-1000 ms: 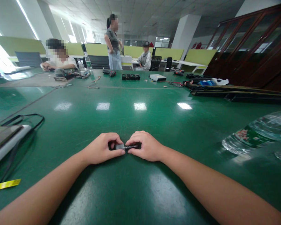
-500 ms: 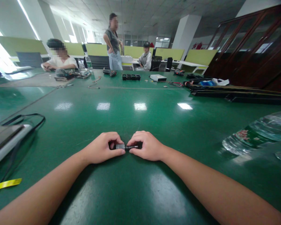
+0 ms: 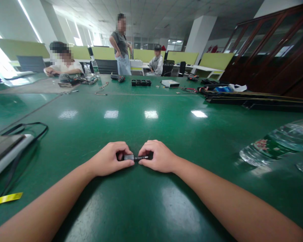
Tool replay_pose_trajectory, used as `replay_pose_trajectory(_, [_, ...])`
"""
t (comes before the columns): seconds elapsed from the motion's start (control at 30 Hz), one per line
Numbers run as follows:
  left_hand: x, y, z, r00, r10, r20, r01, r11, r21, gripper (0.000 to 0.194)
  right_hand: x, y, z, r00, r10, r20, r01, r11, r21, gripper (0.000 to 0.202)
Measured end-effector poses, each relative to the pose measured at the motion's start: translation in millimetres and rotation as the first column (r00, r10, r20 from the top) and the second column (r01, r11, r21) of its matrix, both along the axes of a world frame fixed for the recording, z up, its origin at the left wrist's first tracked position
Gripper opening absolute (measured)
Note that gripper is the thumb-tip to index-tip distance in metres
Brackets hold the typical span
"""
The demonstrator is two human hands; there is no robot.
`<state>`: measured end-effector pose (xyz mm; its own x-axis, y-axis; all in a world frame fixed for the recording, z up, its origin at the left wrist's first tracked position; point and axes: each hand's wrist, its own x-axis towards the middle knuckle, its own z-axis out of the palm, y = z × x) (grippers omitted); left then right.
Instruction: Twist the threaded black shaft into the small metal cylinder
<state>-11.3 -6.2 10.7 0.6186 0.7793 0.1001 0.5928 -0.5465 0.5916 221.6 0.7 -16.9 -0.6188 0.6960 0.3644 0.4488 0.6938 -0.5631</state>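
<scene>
On the glossy green tabletop, low at six o'clock in the view, a small silver cylinder with a dark, ridged metal shaft lies crosswise between the two hands. The left hand, at its nine o'clock end, pinches the silver cylinder between thumb and fingers. The right hand, at three o'clock, curls narrowly around the shaft's end; whether its fingertips grip it, I cannot tell. A clear plastic bottle with a green label lies toward three o'clock.
</scene>
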Motion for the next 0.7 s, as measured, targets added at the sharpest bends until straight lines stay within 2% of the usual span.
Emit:
replay_pose_trajectory(0.33, [-5.2,3.3,-1.0,1.0,0.009,0.002,-0.009,0.999,0.045,0.024,1.7,1.1,-0.7,0.998,-0.062,-0.012,0.062,0.998,-0.01,0.007])
replay_pose_trajectory(0.53, [-13.7,9.8,-3.3,0.998,0.057,0.011,-0.057,0.998,0.021,0.026,7.7,5.9,-0.8,0.962,-0.272,0.0,0.271,0.96,-0.066,0.006])
replay_pose_trajectory(0.7, [-14.2,10.3,-3.4,0.997,0.073,0.012,-0.073,0.997,0.015,0.026,7.7,6.6,0.0,0.972,-0.235,0.012,0.235,0.969,-0.077,0.005])
